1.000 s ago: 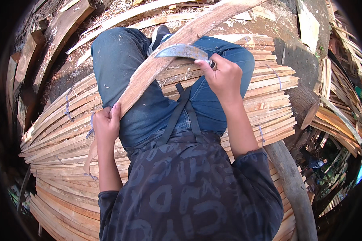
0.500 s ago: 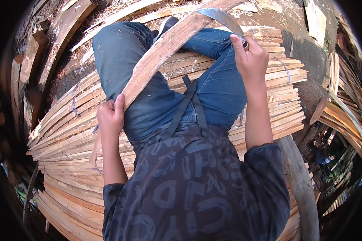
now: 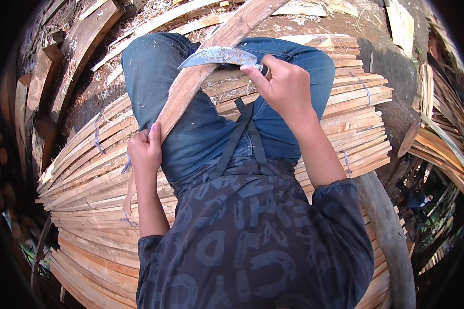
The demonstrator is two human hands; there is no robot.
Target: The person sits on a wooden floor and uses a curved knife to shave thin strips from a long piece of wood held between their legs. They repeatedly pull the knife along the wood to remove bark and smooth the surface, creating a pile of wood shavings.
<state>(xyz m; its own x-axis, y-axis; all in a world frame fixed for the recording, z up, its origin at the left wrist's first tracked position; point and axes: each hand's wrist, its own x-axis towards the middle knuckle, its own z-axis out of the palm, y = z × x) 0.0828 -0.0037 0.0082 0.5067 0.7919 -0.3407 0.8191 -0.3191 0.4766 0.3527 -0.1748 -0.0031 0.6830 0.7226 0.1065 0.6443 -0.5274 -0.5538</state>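
On the blue-jeaned lap (image 3: 206,129), the left hand (image 3: 145,152) grips a long brown wooden strip (image 3: 201,77); the right hand (image 3: 286,87) holds tight a curved grey metal knife (image 3: 219,55) against it.

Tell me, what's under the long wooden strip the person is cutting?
Under the wooden strip lies the person's leg in blue jeans. Below that are bundled wooden slats. The left hand grips the strip, covering part; the ground underneath is hidden.

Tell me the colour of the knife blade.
Dull grey metal with rusty brown specks: the knife blade, seen in the head view.
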